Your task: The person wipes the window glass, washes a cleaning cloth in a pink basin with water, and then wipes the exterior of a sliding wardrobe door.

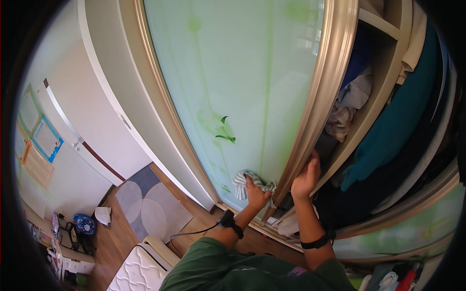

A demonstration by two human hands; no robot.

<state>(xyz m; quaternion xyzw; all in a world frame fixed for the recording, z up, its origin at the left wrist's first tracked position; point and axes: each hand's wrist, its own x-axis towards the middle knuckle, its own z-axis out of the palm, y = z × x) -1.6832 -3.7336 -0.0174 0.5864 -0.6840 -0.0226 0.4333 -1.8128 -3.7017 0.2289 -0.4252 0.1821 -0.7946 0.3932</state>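
My left hand (257, 194) is closed on a grey-and-white striped cloth (241, 183), which it presses against the low part of a wardrobe door (233, 87). This door has a pale green glass panel with printed green leaves and a gold-coloured frame (310, 116). My right hand (305, 178) stands upright beside the frame's right edge, at the opening into the wardrobe. Its fingers look stretched out, with nothing seen in them; part of them is hidden from this angle. Both wrists wear black bands, and a cable runs from the left one.
Right of the frame, hanging clothes (388, 131) and folded clothes (357, 92) fill the wardrobe. A second green door panel (407, 233) is at the lower right. A mattress (138, 271) lies at the lower left, near a patterned rug (150, 203) and a white door (92, 106).
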